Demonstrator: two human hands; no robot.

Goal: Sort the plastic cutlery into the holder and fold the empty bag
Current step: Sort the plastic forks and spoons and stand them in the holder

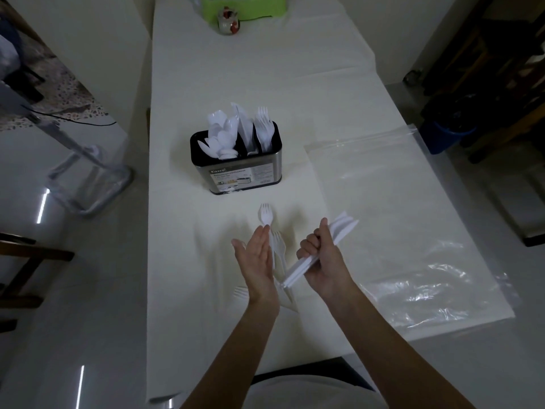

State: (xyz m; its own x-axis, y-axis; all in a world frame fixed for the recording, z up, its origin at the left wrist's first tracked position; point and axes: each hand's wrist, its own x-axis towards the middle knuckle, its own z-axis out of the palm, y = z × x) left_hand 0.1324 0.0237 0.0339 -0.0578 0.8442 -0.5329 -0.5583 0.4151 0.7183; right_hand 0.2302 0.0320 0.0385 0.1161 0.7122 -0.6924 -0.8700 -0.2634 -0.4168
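Both bare forearms reach forward side by side. The left hand (257, 262) is flat and open, palm facing right. The right hand (323, 261) is curled into a closed grip, knuckles up.

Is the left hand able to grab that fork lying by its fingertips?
Probably yes: the left hand is open and empty, the fork lies just past its fingertips, and nothing sits between them.

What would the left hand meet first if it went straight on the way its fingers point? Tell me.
Probably the single fork lying just beyond the left hand; its fingertips already overlap the handle. Farther along stands the cutlery holder. Depth is unclear.
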